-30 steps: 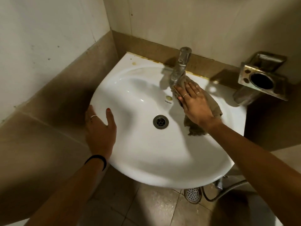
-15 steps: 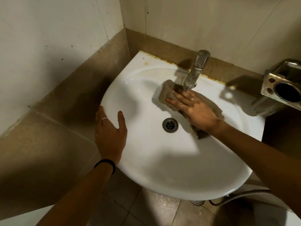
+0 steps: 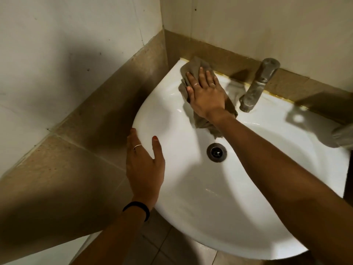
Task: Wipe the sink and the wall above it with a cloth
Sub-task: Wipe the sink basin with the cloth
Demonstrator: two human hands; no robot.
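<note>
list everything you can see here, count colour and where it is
sink: 1, white, fixed in the corner where the two walls meet
cloth: 1, grey-brown, flat on the sink's back left rim, trailing down into the basin
tap: 1, dull metal, on the back rim, right of the cloth
drain: 1, dark metal, in the basin bottom
wall tiles: brown band behind and left of the sink, pale wall above
floor tiles: brown, below the sink's front edge
metal fixture: 1, grey, cut off at the right edge
wristband: 1, black, on the left wrist
left hand: resting open on the sink's left rim
right hand: pressed flat on the cloth
</note>
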